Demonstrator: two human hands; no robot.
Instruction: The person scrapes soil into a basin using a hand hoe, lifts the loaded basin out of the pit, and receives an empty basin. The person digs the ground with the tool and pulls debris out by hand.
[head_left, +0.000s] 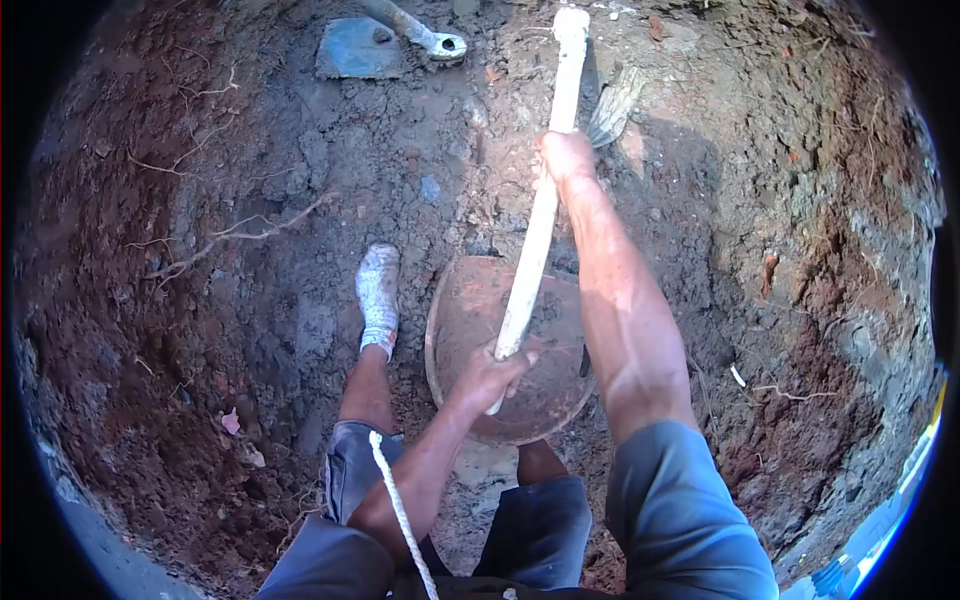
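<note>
A long pale handle (541, 225) slants across the middle of the view, its thicker end at the top. My left hand (490, 378) is closed around its lower end, above a round, mud-stained shallow pan (470, 300). Farther up, my right hand (567, 157) wraps round the same handle with the arm stretched forward. Beside the upper part of the handle lies a grey, blade-like piece (615, 105); I cannot tell whether it is joined to the handle.
Rough, damp soil walls curve round on both sides, with roots (240, 235) poking out at the left. A flat bluish plate (358, 48) and a metal bar with a holed end (447, 46) lie at the top. My socked foot (377, 290) stands left of the pan. A white rope (400, 510) hangs in front.
</note>
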